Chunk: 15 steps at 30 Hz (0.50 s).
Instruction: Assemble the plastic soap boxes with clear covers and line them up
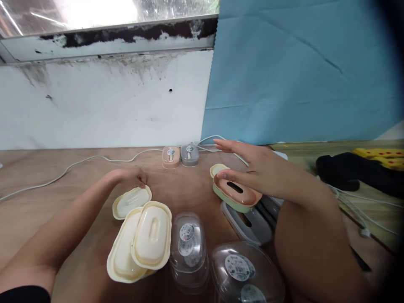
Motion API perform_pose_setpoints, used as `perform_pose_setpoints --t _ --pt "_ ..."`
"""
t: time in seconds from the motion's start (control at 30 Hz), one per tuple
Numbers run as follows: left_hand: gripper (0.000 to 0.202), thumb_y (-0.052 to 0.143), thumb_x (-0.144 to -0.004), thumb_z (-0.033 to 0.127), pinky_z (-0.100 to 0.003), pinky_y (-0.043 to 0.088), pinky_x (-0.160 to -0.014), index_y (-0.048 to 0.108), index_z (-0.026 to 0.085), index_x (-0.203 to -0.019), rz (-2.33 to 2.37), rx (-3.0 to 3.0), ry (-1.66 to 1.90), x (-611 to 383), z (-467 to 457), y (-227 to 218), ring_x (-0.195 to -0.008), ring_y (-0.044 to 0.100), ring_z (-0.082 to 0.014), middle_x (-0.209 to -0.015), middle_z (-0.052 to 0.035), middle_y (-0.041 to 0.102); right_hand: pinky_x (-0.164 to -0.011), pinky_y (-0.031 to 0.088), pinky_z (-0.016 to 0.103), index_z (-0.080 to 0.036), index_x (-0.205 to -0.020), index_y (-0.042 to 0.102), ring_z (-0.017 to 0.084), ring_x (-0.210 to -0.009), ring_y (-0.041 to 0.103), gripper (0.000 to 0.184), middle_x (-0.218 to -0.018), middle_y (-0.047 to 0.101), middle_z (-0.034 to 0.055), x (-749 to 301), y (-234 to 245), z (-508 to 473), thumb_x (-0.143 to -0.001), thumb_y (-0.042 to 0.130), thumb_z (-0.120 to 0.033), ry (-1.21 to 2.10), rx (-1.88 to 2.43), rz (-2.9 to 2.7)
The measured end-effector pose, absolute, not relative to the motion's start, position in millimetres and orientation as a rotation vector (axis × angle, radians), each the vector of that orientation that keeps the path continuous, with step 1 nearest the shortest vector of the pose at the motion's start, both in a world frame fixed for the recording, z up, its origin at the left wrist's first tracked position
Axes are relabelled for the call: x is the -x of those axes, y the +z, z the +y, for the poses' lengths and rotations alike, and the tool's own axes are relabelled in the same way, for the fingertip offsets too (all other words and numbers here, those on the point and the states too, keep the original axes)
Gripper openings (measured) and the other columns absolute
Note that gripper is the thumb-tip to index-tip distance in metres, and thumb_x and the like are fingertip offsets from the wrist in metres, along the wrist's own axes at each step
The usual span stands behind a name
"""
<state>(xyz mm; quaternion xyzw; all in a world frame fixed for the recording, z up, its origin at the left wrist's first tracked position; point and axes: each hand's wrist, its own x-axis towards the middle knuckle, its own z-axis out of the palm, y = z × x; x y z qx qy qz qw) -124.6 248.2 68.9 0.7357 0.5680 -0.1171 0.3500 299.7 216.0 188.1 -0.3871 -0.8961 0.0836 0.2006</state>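
My left hand [134, 176] has its fingers curled and pinches the far edge of a small cream lid [130, 203] with a scalloped rim. Right below it, two larger cream lids overlap, the upper one [152, 234] with a raised oval ridge. My right hand [257, 168] is stretched out with thumb and fingers apart. It hovers over or touches a peach slotted oval tray [243, 197], which sits in a green container [232, 203]; contact cannot be told. Behind that stack, partly covered, is another small cream piece [217, 169].
Clear plastic covers with round labels [188, 252] stand at the front middle, larger ones [246, 277] to their right. Grey slotted trays [249, 225] lie under my right arm. Two small labelled boxes, peach [171, 158] and grey [190, 155], and a white cable [91, 157] are near the wall.
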Motion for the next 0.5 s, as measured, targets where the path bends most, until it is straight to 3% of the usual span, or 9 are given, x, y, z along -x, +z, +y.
perform_pose_setpoints --t 0.13,0.33,0.5 --pt "0.032 0.059 -0.082 0.049 -0.026 0.048 -0.065 0.068 0.018 -0.082 1.534 -2.072 0.099 104.8 248.7 85.3 -0.076 0.062 -0.0195 -0.082 -0.0038 0.069 -0.111 0.046 0.052 -0.029 -0.152 0.044 0.034 -0.136 0.053 0.068 -0.152 0.053 0.0047 -290.8 185.9 215.9 -0.091 0.058 -0.055 0.287 1.086 -2.547" --pt "0.044 0.049 -0.096 0.045 -0.027 0.054 -0.066 0.057 0.02 -0.132 1.388 -2.095 0.771 58.4 243.1 96.9 -0.08 0.063 -0.0158 -0.102 -0.006 0.068 -0.114 0.044 0.05 -0.032 -0.151 0.044 0.032 -0.14 0.049 0.066 -0.155 0.049 0.0028 -282.9 180.2 223.5 -0.09 0.06 -0.053 0.367 1.05 -2.565" --pt "0.035 0.054 -0.096 0.044 -0.026 0.054 -0.069 0.068 0.018 -0.115 1.234 -2.305 0.942 22.7 233.2 80.9 -0.087 0.063 -0.0168 -0.104 -0.0079 0.068 -0.113 0.044 0.051 -0.029 -0.15 0.046 0.032 -0.139 0.05 0.065 -0.153 0.051 0.0059 -286.0 170.7 235.2 -0.09 0.06 -0.05 0.371 1.074 -2.563"
